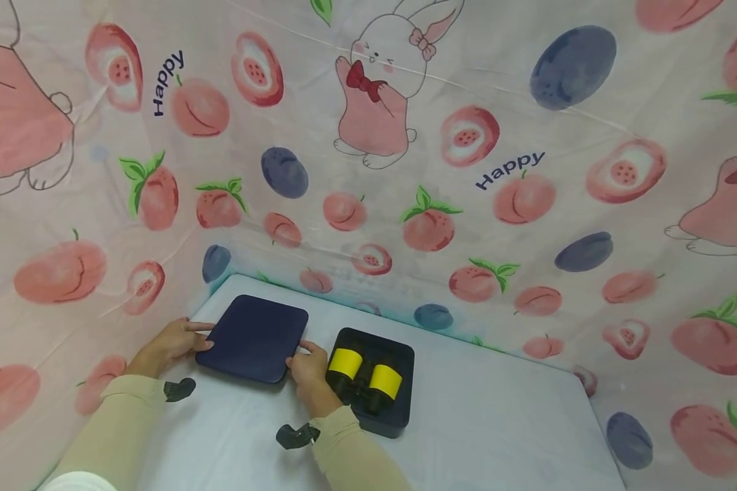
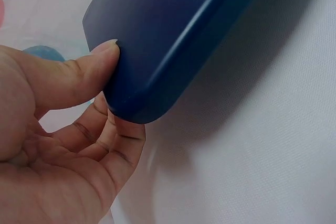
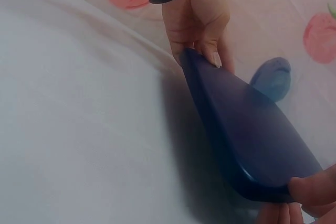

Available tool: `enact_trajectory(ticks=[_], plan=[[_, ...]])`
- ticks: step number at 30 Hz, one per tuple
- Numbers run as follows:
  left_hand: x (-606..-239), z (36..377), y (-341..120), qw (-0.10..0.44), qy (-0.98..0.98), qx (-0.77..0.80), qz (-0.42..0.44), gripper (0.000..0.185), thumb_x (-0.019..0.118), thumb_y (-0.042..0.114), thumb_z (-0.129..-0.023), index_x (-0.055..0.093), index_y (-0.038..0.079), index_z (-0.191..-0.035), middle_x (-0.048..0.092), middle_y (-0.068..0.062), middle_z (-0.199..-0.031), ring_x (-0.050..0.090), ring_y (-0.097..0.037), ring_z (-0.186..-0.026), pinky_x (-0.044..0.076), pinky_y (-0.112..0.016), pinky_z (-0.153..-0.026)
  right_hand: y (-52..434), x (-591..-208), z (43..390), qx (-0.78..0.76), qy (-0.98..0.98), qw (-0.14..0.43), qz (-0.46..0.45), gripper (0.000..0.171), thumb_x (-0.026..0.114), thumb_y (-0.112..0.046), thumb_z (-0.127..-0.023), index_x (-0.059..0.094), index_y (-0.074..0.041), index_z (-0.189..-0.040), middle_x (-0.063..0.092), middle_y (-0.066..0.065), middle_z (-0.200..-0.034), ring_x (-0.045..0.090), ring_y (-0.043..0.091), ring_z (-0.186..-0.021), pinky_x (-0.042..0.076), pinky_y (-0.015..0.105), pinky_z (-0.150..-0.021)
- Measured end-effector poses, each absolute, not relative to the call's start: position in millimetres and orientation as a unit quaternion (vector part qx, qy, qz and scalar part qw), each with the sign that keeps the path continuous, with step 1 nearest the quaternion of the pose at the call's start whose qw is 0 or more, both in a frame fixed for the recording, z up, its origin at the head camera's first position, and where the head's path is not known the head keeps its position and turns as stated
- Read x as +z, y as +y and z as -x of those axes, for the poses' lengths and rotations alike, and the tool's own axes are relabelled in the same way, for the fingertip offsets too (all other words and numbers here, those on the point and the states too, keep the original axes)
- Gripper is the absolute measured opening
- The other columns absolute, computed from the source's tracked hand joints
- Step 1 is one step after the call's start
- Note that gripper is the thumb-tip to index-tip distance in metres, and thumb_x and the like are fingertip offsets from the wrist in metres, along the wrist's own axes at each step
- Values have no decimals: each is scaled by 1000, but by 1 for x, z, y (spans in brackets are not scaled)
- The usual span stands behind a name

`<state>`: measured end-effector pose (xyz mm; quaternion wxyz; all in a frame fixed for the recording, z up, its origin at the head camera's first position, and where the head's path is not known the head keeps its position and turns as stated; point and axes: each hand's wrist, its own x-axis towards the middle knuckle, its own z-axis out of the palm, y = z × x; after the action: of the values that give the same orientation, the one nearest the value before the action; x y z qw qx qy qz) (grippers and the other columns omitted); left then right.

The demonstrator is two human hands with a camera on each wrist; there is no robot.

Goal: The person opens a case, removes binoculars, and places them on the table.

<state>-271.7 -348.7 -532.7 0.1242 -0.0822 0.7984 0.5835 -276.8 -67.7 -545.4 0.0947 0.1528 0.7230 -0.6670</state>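
A dark blue square lid [image 1: 258,337] with rounded corners is held level between both hands, its shadow falling on the white table below. My left hand [image 1: 175,344] pinches its left edge, thumb on top and fingers beneath, as the left wrist view shows on the lid [image 2: 152,35]. On the opposite edge my right hand [image 1: 310,372] grips it the same way, thumb above and fingers under. Just right of that hand stands a dark blue box [image 1: 399,424] without a cover. Inside it lie black binoculars [image 1: 385,382] with yellow bands on both barrels.
The table [image 1: 497,416] has a white cloth over it. Behind and on both sides hangs a pale curtain [image 1: 405,286] printed with fruit and rabbits, close to the table's back edge. A white round object [image 1: 80,481] shows at the bottom left.
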Motion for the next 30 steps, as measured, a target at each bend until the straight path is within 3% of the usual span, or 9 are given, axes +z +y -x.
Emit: enact_trajectory(ticks=[11, 16, 19, 21, 26, 28, 30], plan=[[-537, 271, -352, 126, 785, 600, 89, 66, 66, -5, -93, 35, -20, -149, -21, -40, -164, 57, 2, -88, 54, -11, -75, -73, -554, 278, -668, 720, 107, -156, 52, 66, 12, -86, 67, -4, -135, 69, 11, -106, 63, 15, -83, 55, 25, -75], [-542, 271, -353, 124, 781, 605, 90, 66, 66, -7, -93, 35, -21, -149, -25, -38, -164, 60, -3, -93, 54, -11, -77, -72, -558, 277, -668, 721, 106, -150, 52, 66, 13, -85, 67, -2, -135, 68, 18, -125, 64, 17, -90, 58, 29, -83], [-545, 271, -352, 123, 783, 603, 90, 65, 67, -8, -92, 36, -21, -148, -26, -38, -163, 61, -8, -100, 55, -11, -80, -71, -560, 276, -669, 721, 105, -146, 53, 65, 14, -84, 66, 0, -135, 65, 20, -131, 64, 18, -91, 59, 29, -81], [-546, 271, -351, 123, 790, 593, 95, 65, 68, -8, -91, 38, -20, -148, -24, -38, -164, 63, -19, -109, 58, -15, -86, -71, -560, 275, -669, 722, 104, -144, 53, 65, 15, -83, 66, 1, -135, 67, 18, -126, 63, 17, -88, 58, 27, -77], [-545, 271, -352, 118, 804, 574, 104, 63, 68, -8, -90, 41, -19, -147, -20, -39, -165, 64, -22, -108, 59, -18, -85, -75, -562, 275, -664, 728, 97, -140, 54, 64, 15, -81, 66, 3, -134, 68, 17, -120, 62, 17, -83, 54, 24, -70], [-544, 273, -352, 115, 809, 567, 100, 63, 69, -7, -90, 42, -20, -146, -18, -40, -165, 65, -18, -105, 56, -14, -82, -76, -563, 275, -661, 732, 95, -139, 54, 64, 15, -80, 66, 4, -133, 66, 20, -127, 62, 18, -88, 54, 24, -71], [-542, 274, -353, 117, 816, 558, 97, 64, 70, -5, -91, 42, -19, -147, -14, -40, -165, 63, -24, -112, 57, -17, -87, -76, -561, 276, -657, 735, 93, -137, 55, 64, 15, -79, 66, 4, -133, 65, 21, -131, 61, 19, -91, 54, 24, -71]])
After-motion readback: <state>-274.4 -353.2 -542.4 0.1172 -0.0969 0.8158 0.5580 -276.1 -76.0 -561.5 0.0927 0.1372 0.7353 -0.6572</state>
